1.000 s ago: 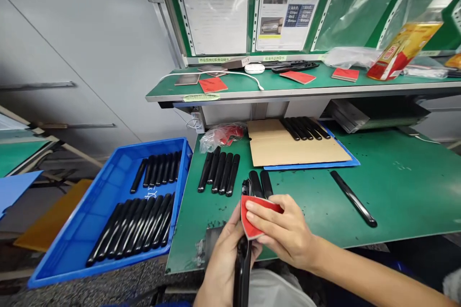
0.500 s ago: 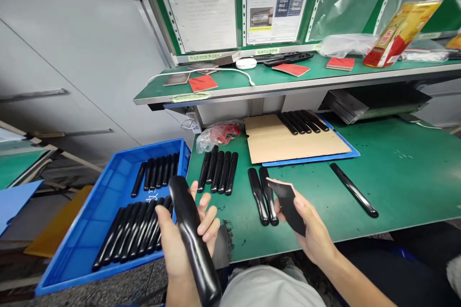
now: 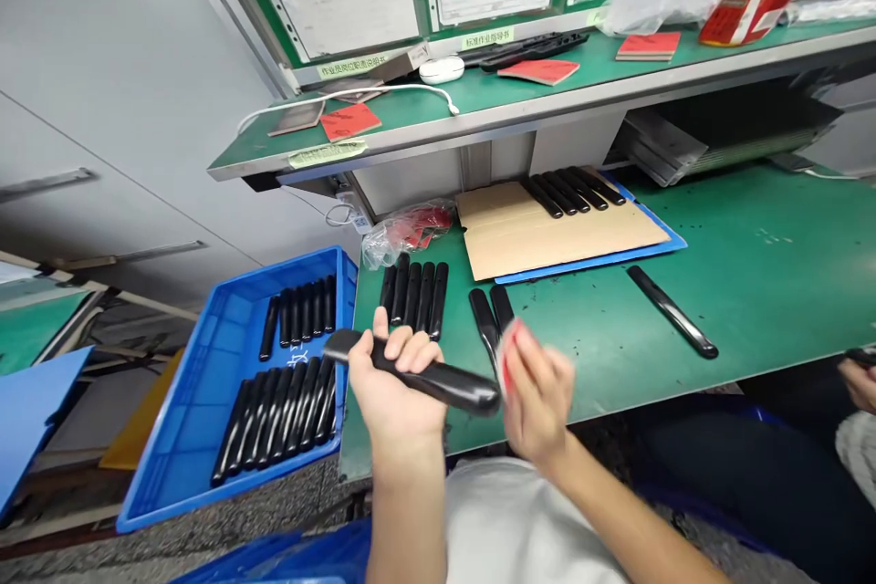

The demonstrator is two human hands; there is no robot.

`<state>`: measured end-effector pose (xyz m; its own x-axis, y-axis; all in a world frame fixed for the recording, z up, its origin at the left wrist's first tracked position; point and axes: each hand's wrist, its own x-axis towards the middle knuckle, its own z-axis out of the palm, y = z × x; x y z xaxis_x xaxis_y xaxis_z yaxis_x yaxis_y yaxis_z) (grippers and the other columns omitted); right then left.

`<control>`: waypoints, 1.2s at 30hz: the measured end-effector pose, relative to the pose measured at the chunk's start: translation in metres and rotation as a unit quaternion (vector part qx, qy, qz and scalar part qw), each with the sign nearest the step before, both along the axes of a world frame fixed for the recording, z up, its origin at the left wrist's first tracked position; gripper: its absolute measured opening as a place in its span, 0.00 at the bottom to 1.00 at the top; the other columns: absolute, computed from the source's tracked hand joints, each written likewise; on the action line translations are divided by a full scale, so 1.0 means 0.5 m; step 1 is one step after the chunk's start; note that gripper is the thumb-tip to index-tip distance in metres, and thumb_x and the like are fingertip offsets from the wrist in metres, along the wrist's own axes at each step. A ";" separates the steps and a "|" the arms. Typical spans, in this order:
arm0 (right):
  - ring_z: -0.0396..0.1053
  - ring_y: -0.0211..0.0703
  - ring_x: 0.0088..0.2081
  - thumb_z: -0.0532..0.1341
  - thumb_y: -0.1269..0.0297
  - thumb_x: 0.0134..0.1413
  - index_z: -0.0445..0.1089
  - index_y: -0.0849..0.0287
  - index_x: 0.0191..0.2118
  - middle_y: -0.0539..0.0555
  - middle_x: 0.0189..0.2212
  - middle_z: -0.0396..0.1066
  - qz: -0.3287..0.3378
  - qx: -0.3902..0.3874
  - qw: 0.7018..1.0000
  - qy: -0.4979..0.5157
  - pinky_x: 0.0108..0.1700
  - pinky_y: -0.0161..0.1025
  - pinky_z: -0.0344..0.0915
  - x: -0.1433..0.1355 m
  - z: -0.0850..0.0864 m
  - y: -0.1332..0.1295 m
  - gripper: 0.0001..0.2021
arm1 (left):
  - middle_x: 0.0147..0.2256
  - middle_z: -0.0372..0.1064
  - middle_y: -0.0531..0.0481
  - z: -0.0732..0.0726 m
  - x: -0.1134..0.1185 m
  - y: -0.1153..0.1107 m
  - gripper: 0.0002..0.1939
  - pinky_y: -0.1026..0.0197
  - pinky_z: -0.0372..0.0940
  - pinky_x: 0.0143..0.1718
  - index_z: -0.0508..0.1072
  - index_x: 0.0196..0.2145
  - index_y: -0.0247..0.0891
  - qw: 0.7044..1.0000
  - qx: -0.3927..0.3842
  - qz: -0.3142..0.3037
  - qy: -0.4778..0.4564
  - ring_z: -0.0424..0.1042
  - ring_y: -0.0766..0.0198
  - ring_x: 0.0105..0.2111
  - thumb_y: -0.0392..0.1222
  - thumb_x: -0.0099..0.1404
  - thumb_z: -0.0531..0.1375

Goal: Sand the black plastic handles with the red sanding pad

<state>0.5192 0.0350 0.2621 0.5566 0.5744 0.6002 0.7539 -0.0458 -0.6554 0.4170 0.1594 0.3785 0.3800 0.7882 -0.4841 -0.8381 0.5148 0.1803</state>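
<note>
My left hand [image 3: 403, 397] is wrapped around a glossy black handle [image 3: 469, 388], which lies nearly level with its rounded thick end to the right. In my right hand [image 3: 544, 397] is a bent red-backed sanding pad [image 3: 507, 360], blurred by motion. The pad is at the handle's thick end; whether it presses on it I cannot tell. Behind my hands, two similar handles [image 3: 483, 315] lie on the green table [image 3: 581, 356], partly covered by my right hand. Several more black handles [image 3: 415, 292] lie side by side beyond my left hand.
To the left, a blue crate [image 3: 168, 424] holds two rows of black handles. Cardboard [image 3: 547, 246] with several handles lies at the back, beside a plastic bag [image 3: 411, 233]. A single handle [image 3: 674, 310] lies right. Another person's hand [image 3: 857, 383] shows at the right edge.
My left hand has closed around the handle and turned it from steep to nearly level. My right hand has brought the pad left to the handle's end. The view has shifted downward.
</note>
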 end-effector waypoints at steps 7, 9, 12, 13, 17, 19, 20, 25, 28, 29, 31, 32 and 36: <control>0.68 0.57 0.56 0.54 0.60 0.68 0.60 0.40 0.67 0.50 0.63 0.67 0.039 -0.014 0.998 0.048 0.53 0.56 0.67 0.002 -0.005 0.012 0.24 | 0.18 0.51 0.62 -0.003 -0.033 0.014 0.12 0.72 0.54 0.14 0.67 0.46 0.36 0.997 -0.008 -0.026 -0.071 0.55 0.72 0.13 0.34 0.68 0.49; 0.69 0.54 0.54 0.53 0.62 0.69 0.62 0.44 0.66 0.53 0.64 0.66 0.055 -0.041 0.996 0.057 0.53 0.55 0.66 0.009 0.001 0.015 0.22 | 0.18 0.51 0.62 -0.006 -0.045 0.018 0.13 0.72 0.55 0.14 0.67 0.48 0.35 0.996 0.000 -0.025 -0.089 0.56 0.72 0.13 0.33 0.67 0.50; 0.63 0.52 0.61 0.50 0.64 0.71 0.55 0.46 0.70 0.55 0.69 0.58 0.124 -0.039 0.989 0.069 0.60 0.55 0.60 0.018 0.022 0.001 0.24 | 0.19 0.52 0.62 -0.014 -0.060 0.021 0.15 0.72 0.57 0.14 0.67 0.50 0.35 0.992 0.011 -0.049 -0.119 0.57 0.72 0.13 0.34 0.67 0.50; 0.60 0.53 0.64 0.49 0.62 0.72 0.52 0.46 0.71 0.55 0.70 0.55 0.165 -0.031 0.982 0.085 0.63 0.56 0.57 0.016 0.030 -0.009 0.25 | 0.19 0.53 0.62 -0.017 -0.063 0.021 0.15 0.72 0.57 0.14 0.67 0.51 0.34 0.990 0.013 -0.058 -0.126 0.57 0.72 0.14 0.34 0.68 0.50; 0.58 0.54 0.65 0.46 0.51 0.72 0.56 0.46 0.69 0.54 0.69 0.56 0.304 0.003 0.917 0.258 0.62 0.51 0.61 -0.007 0.063 -0.050 0.25 | 0.20 0.56 0.62 -0.014 -0.061 0.017 0.19 0.74 0.58 0.14 0.65 0.57 0.34 0.988 0.012 -0.083 -0.133 0.58 0.74 0.14 0.36 0.70 0.50; 0.64 0.53 0.56 0.46 0.45 0.70 0.58 0.48 0.68 0.57 0.66 0.58 0.323 0.013 0.884 0.339 0.53 0.47 0.66 -0.015 0.072 -0.062 0.28 | 0.24 0.60 0.59 -0.001 -0.055 0.016 0.20 0.75 0.61 0.16 0.64 0.59 0.33 0.987 0.007 -0.084 -0.135 0.62 0.74 0.17 0.40 0.72 0.50; 0.65 0.51 0.51 0.47 0.42 0.68 0.58 0.48 0.68 0.58 0.63 0.61 0.325 0.012 0.870 0.371 0.50 0.46 0.67 -0.017 0.075 -0.066 0.29 | 0.27 0.62 0.56 0.006 -0.051 0.015 0.21 0.74 0.64 0.18 0.63 0.59 0.32 0.988 -0.003 -0.087 -0.125 0.65 0.73 0.21 0.43 0.73 0.51; 0.63 0.45 0.35 0.50 0.38 0.64 0.55 0.50 0.69 0.55 0.39 0.67 0.339 0.014 0.772 0.537 0.43 0.44 0.67 -0.019 0.074 -0.082 0.34 | 0.37 0.63 0.46 0.009 -0.029 0.015 0.18 0.67 0.75 0.30 0.65 0.57 0.31 0.990 -0.059 -0.127 0.003 0.71 0.69 0.33 0.45 0.76 0.53; 0.66 0.45 0.42 0.55 0.47 0.66 0.54 0.45 0.69 0.56 0.51 0.67 0.302 -0.002 0.829 0.470 0.50 0.45 0.68 -0.020 0.072 -0.095 0.30 | 0.35 0.67 0.48 -0.015 -0.023 0.012 0.19 0.69 0.75 0.32 0.67 0.57 0.32 0.987 -0.039 -0.155 0.014 0.72 0.71 0.30 0.48 0.76 0.51; 0.66 0.46 0.48 0.55 0.51 0.67 0.55 0.43 0.69 0.57 0.58 0.64 0.290 -0.011 0.856 0.428 0.55 0.46 0.67 -0.019 0.074 -0.099 0.27 | 0.34 0.68 0.50 -0.021 -0.023 0.010 0.19 0.70 0.74 0.30 0.67 0.57 0.32 0.987 -0.028 -0.156 0.024 0.72 0.72 0.28 0.47 0.77 0.51; 0.61 0.48 0.61 0.54 0.56 0.70 0.58 0.40 0.67 0.53 0.69 0.52 0.284 -0.030 0.885 0.368 0.64 0.49 0.61 -0.014 0.080 -0.104 0.23 | 0.30 0.69 0.54 -0.026 -0.026 0.003 0.17 0.74 0.70 0.21 0.67 0.56 0.34 0.988 0.000 -0.144 0.064 0.70 0.75 0.21 0.46 0.77 0.51; 0.57 0.49 0.66 0.53 0.59 0.71 0.60 0.40 0.67 0.51 0.71 0.49 0.292 -0.042 0.887 0.354 0.67 0.50 0.58 -0.010 0.084 -0.106 0.22 | 0.29 0.68 0.56 -0.024 -0.029 -0.001 0.16 0.75 0.66 0.17 0.67 0.56 0.35 0.987 0.016 -0.138 0.085 0.67 0.76 0.18 0.46 0.76 0.52; 0.55 0.52 0.69 0.52 0.62 0.71 0.59 0.41 0.67 0.53 0.70 0.55 0.335 -0.054 0.911 0.234 0.68 0.56 0.55 0.010 0.102 -0.102 0.22 | 0.24 0.64 0.61 -0.006 -0.038 -0.019 0.16 0.77 0.54 0.10 0.68 0.57 0.38 0.983 0.050 -0.145 0.104 0.59 0.79 0.12 0.45 0.77 0.52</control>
